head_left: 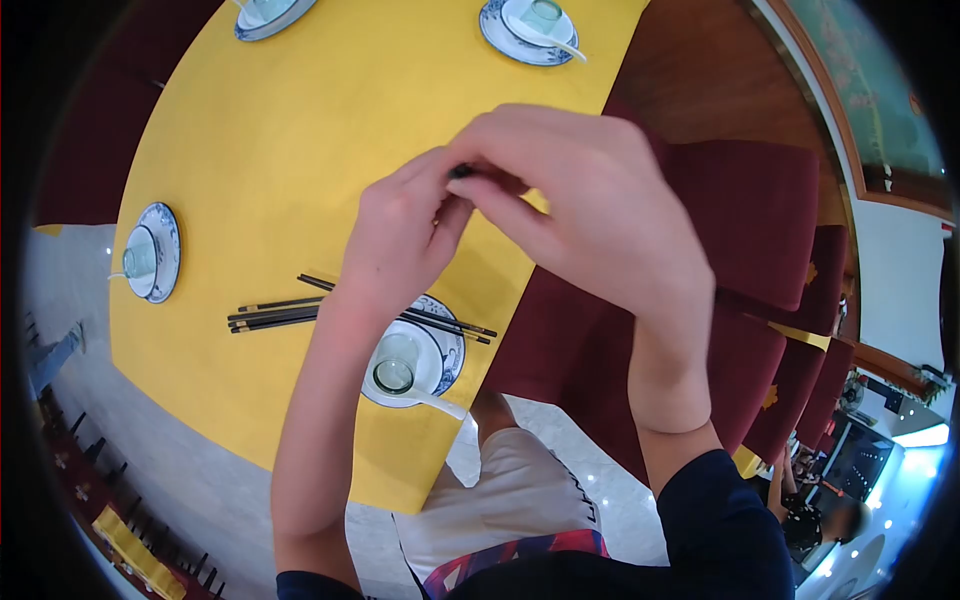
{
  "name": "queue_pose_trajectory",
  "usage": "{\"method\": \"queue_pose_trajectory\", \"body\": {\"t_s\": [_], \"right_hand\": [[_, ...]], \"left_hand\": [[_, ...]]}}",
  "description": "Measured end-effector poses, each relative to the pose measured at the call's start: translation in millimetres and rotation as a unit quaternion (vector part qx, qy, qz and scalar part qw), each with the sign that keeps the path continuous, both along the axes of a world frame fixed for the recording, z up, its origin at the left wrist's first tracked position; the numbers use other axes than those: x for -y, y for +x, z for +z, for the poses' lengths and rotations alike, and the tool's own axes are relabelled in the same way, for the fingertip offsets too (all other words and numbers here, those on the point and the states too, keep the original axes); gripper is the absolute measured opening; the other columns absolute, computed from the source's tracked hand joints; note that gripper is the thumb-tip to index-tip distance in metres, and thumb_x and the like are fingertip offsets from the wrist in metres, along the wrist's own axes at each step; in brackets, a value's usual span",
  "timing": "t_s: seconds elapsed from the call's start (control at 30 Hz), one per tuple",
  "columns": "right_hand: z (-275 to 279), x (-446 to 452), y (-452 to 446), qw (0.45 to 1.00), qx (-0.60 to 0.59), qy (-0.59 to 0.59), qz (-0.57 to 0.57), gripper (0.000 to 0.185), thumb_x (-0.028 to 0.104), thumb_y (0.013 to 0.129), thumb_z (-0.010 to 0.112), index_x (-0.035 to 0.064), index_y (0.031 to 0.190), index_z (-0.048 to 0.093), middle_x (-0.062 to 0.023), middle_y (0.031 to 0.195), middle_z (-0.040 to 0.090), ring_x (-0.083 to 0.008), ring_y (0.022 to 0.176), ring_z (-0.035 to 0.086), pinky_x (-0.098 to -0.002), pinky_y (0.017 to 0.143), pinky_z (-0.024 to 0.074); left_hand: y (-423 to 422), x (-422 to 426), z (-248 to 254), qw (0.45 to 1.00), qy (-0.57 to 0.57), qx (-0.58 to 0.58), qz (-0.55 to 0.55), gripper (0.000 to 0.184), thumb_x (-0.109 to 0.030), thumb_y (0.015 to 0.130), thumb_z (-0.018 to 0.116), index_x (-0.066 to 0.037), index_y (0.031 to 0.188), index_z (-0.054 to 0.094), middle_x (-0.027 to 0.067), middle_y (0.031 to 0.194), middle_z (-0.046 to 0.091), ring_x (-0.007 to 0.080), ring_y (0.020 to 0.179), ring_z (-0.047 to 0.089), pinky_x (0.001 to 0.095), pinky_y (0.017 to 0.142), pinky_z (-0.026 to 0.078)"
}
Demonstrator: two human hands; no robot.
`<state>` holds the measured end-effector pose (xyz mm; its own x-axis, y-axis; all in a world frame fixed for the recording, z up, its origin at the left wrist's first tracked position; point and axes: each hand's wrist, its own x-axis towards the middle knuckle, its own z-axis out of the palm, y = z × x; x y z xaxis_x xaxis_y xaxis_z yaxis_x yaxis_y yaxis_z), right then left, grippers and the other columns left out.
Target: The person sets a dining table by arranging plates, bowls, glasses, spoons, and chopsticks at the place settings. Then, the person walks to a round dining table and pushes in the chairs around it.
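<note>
My left hand [395, 230] and my right hand [575, 185] meet above the yellow tablecloth [270, 160], both closed with curled fingers. Between the fingertips shows the dark end of a small black thing [460, 172]; the rest is hidden, so its kind cannot be told. Below my left hand, several black chopsticks [275, 317] lie loosely on the cloth. More chopsticks [445, 322] rest across a blue-patterned plate [455, 360]. On that plate sit a white bowl, a greenish glass [394, 374] and a white spoon [440, 405].
Other place settings with plates stand at the left [168, 255], the top left [275, 25] and the far right [520, 45]. Maroon chairs [745, 220] line the table's right side. Another person [805, 520] is in the background at the lower right.
</note>
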<state>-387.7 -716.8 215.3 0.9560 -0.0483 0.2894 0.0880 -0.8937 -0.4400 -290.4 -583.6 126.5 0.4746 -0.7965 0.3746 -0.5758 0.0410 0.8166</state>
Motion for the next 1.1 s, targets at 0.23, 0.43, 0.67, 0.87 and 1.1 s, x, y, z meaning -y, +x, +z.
{"method": "queue_pose_trajectory", "body": {"t_s": [0.23, 0.43, 0.67, 0.87, 1.1], "right_hand": [[-104, 34, -39, 0.986, -0.025, 0.057, -0.155, 0.026, 0.016, 0.091, 0.063, 0.0006, 0.111, 0.061, -0.0163, 0.093, 0.065, -0.0325, 0.088, 0.065, -0.0395, 0.076, 0.0526], [-145, 51, -68, 0.907, -0.176, 0.339, -0.181, 0.037, 0.015, 0.095, 0.060, 0.0026, 0.128, 0.052, -0.0160, 0.109, 0.063, -0.0299, 0.099, 0.064, -0.0373, 0.083, 0.0521], [-144, 71, -75, 0.899, -0.024, 0.323, -0.295, 0.055, 0.013, 0.092, 0.066, 0.0023, 0.141, 0.041, -0.0167, 0.124, 0.054, -0.0209, 0.095, 0.063, -0.0330, 0.074, 0.0533], [-132, 89, -99, 0.866, -0.221, 0.416, -0.169, 0.040, 0.014, 0.092, 0.066, -0.0029, 0.126, 0.053, -0.0118, 0.093, 0.065, -0.0126, 0.081, 0.065, -0.0264, 0.069, 0.0511], [-148, 81, -121, 0.788, -0.087, 0.596, -0.127, 0.030, 0.013, 0.097, 0.058, -0.0018, 0.123, 0.055, -0.0012, 0.073, 0.057, -0.0066, 0.066, 0.055, -0.0223, 0.062, 0.0461]], "left_hand": [[9, 16, -14, 0.976, 0.007, -0.178, 0.124, 0.018, -0.013, 0.099, 0.059, 0.003, 0.098, 0.068, -0.0015, 0.074, 0.056, 0.0047, 0.062, 0.049, 0.0214, 0.054, 0.039], [31, 41, -14, 0.842, -0.101, -0.505, 0.157, 0.022, -0.018, 0.100, 0.059, 0.004, 0.104, 0.064, -0.0003, 0.075, 0.055, 0.0035, 0.060, 0.036, 0.0197, 0.051, 0.029], [25, 54, -37, 0.774, -0.109, -0.605, 0.152, 0.021, -0.018, 0.101, 0.058, 0.002, 0.103, 0.061, -0.0005, 0.073, 0.052, 0.0051, 0.058, 0.035, 0.0217, 0.050, 0.028], [19, 54, -48, 0.739, -0.108, -0.652, 0.132, 0.021, -0.018, 0.102, 0.056, 0.002, 0.107, 0.058, -0.0010, 0.073, 0.048, 0.0059, 0.059, 0.034, 0.0219, 0.050, 0.027], [16, 59, -59, 0.737, -0.090, -0.653, 0.149, 0.022, -0.019, 0.102, 0.057, 0.003, 0.108, 0.059, -0.0008, 0.073, 0.049, 0.0049, 0.058, 0.034, 0.0205, 0.050, 0.027]]}}
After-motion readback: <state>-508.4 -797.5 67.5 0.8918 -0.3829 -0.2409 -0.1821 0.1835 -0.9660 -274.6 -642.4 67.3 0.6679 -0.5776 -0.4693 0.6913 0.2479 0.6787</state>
